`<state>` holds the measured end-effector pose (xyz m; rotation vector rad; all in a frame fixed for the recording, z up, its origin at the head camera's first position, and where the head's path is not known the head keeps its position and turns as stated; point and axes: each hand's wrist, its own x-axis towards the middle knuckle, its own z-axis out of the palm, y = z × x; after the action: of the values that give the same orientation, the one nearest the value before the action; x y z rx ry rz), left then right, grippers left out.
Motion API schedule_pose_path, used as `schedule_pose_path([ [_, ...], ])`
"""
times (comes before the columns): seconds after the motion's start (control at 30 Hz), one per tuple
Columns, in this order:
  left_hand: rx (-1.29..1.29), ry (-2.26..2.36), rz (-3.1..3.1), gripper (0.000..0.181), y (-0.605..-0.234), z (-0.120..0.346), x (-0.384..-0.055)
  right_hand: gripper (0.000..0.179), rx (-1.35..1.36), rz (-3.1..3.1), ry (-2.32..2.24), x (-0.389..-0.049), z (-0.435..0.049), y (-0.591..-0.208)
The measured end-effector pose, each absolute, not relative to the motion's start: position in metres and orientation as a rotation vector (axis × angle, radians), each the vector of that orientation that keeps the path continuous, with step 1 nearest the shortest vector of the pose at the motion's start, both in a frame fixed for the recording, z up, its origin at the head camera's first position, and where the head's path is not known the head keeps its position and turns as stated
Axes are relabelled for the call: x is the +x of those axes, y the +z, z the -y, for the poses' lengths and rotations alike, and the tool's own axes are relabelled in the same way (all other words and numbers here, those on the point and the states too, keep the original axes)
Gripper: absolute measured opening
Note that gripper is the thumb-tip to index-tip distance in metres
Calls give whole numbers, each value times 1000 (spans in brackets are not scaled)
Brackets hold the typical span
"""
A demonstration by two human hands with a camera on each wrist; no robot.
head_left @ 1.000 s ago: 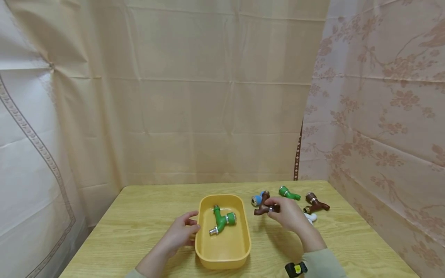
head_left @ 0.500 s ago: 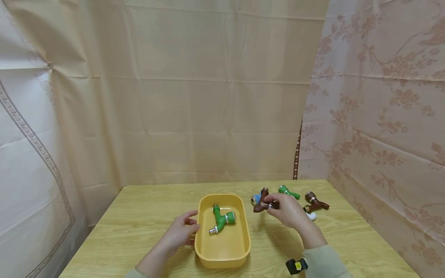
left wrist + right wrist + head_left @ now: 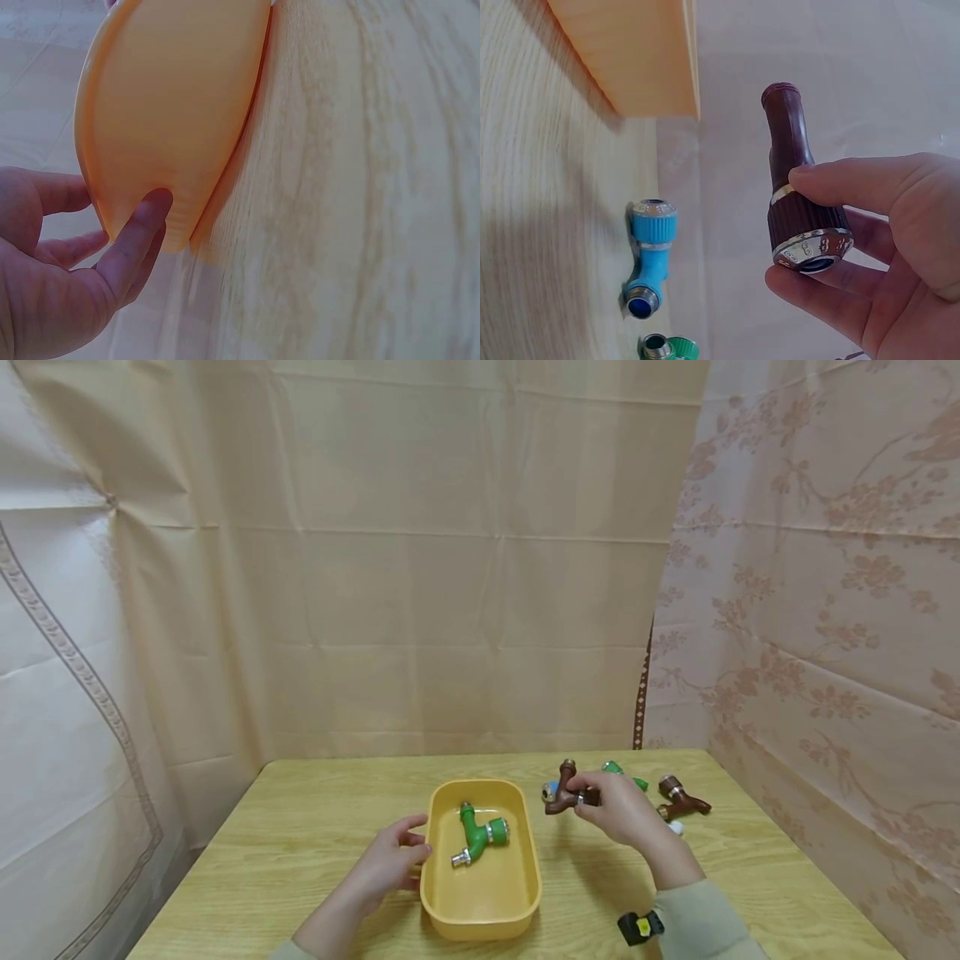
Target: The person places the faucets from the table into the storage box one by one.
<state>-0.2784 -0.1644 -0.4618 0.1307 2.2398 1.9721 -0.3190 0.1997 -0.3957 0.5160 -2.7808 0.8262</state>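
I should carry the brown tap [image 3: 564, 795] level, clear of the blue tap [image 3: 652, 259] nearby, without twisting its ribbed knob [image 3: 804, 222]. My right hand [image 3: 621, 812] pinches that knob snugly, above the table [image 3: 322, 818], right of the yellow tray [image 3: 483, 895]; my left hand [image 3: 388, 860], fingers loosely parted, touches the tray's outer wall.

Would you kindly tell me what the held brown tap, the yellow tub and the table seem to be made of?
Held brown tap: probably plastic, softly shiny and ribbed, with a bright silvery end, perhaps metal. Yellow tub: likely moulded plastic, semi-gloss, by its even colour and rounded corners. Table: wood-grain surface, low sheen; solid wood or laminate, unclear.
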Motion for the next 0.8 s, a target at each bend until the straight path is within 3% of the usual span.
schedule_pose_path([
  [0.8,106,1954,-2249,58,-461,165,-280,23,682,2731,742,-328,-177,-388],
])
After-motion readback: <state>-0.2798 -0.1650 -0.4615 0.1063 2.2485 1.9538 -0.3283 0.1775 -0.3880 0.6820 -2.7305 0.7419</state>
